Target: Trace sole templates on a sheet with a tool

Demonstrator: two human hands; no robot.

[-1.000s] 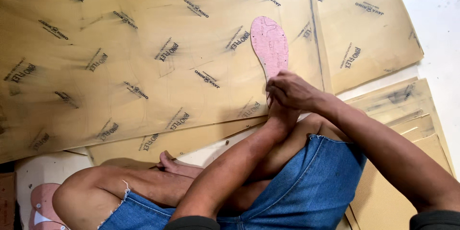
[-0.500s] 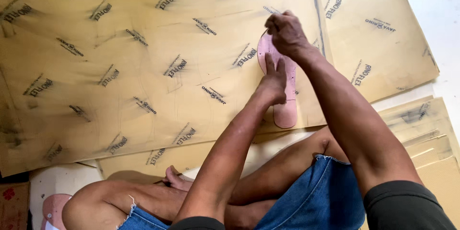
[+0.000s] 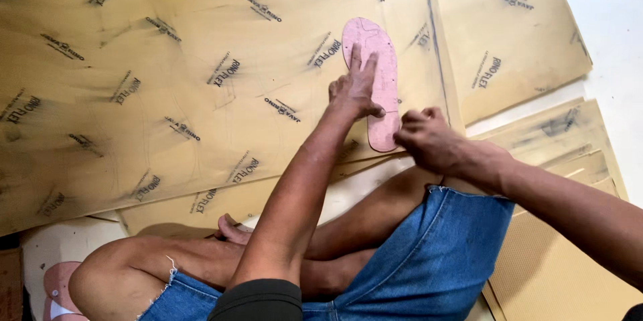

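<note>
- Head view: a pale floor point(image 3: 613, 20) is spread with large tan sheets of sole material point(image 3: 201, 93), each stamped with repeated dark markings; the top sheet fills most of the frame, and further sheets point(image 3: 569, 133) are stacked beneath it at the right.
- A pink sole-shaped template point(image 3: 378, 73) lies flat on the top sheet, toe end toward the top of the frame and heel end near the sheet's lower edge.
- The left hand point(image 3: 355, 90) rests palm-down on the template, fingers spread open and stretched along its left side, pinning it to the sheet.
- The right hand point(image 3: 429, 140) sits at the template's heel with the fingers curled in a pinch; whatever it may be gripping is too small or too hidden to make out.
- The person sits cross-legged on the floor in frayed blue denim shorts point(image 3: 429, 261), bare knees folded under both forearms, with a bare foot point(image 3: 231, 230) tucked at the lower edge of the sheets.
- At the bottom left corner, another pink sole-shaped piece point(image 3: 57, 287) lies partly out of frame beside the person's knee.
</note>
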